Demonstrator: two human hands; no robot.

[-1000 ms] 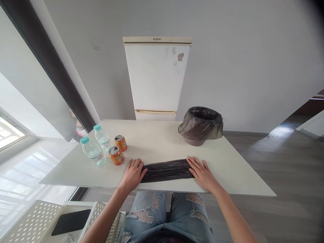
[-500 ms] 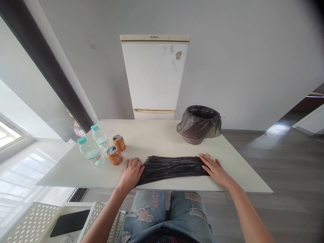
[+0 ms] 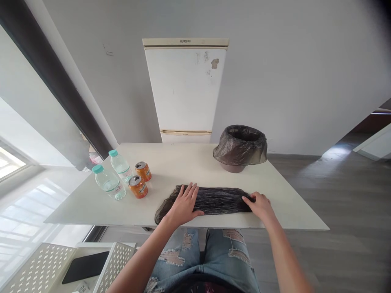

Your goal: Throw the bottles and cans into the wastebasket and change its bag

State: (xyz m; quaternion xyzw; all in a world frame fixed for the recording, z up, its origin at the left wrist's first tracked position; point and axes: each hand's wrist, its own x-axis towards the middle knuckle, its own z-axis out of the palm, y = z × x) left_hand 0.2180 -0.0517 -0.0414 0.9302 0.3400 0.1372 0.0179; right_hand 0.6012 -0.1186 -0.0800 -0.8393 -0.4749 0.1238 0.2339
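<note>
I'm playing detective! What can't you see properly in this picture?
In the head view:
Inside of the bin: too dark, behind its liner.
Part of the black bag: under the left hand.
Bottom of the fridge: behind the table.
Bottle labels: print too small.
White basket: cut off by bottom edge.

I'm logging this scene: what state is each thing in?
Black bag: laid out, creased
Left hand: open, on the bag
Right hand: pinching the bag's end
Bin: upright, lined
Liner: draped over the bin's rim
Near bottle: standing, capped
Far bottle: standing, capped
Near can: standing, apparently opened
Far can: standing, apparently opened
Fridge: upper door shut
Jeans: ripped
</note>
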